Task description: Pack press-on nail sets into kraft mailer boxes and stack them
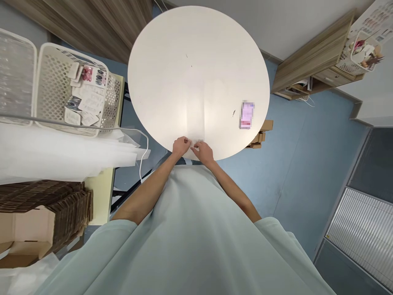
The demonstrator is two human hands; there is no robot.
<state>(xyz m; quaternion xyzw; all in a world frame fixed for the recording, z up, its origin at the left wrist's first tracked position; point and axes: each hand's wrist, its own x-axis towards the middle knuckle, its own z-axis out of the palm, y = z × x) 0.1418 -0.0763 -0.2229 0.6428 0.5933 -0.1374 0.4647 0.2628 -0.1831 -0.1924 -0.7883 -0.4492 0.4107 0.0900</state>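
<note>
Translucent film [195, 114] is lying on the round white table [159, 61], running toward its near edge, where my left hand [181, 146] and right hand [204, 153] are curling close together; whether either is pinching the film, I cannot tell.

This looks like a packing workroom. Beyond the left edge of the round white tabletop [162, 69] are stacked, folded brown cartons [69, 209], an open cardboard box [30, 231], a heap of white sheets [55, 151] and a perforated basket [50, 86] holding printed cards [92, 102]. More brown boxes [260, 135] show past its near right edge, and a wood-grain cabinet [310, 59] stands beyond its far right edge.
</note>
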